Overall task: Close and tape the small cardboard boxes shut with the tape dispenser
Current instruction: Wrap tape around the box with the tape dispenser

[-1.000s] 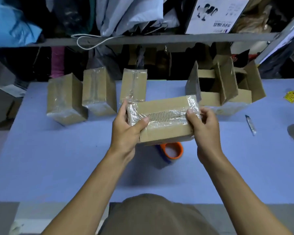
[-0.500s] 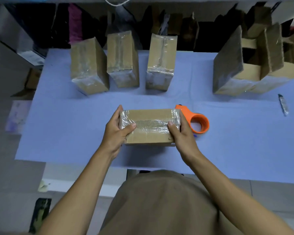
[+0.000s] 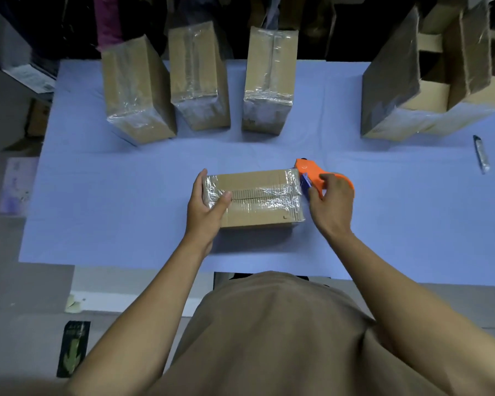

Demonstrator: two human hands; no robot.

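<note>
The box (image 3: 255, 197) lies on its side in the middle of the blue worktop (image 3: 126, 172), a strip of clear tape already running along its top seam and wrapping over both ends. The left hand (image 3: 207, 207) clamps the box's left end, thumb pressed on the taped top, fingers round the far side. The right hand (image 3: 330, 202) is closing on the orange dispenser (image 3: 312, 172), which sits touching the box's right end; the fingers curl over its ring, but I cannot tell whether the grip is firm.

Three taped boxes (image 3: 197, 78) stand in a row at the back, and open boxes (image 3: 429, 90) wait at the far right, well apart from a small cutter (image 3: 481, 154).

Risks, as I judge them: if the tape is not yet cut, pulling the dispenser away could lift the strip off the right end or drag the box, since only one hand steadies it. The tape looks wrinkled, so it may peel at the corners unless pressed flat. The dispenser's blade lies near the right fingertips, so a careless grab could nick them.
</note>
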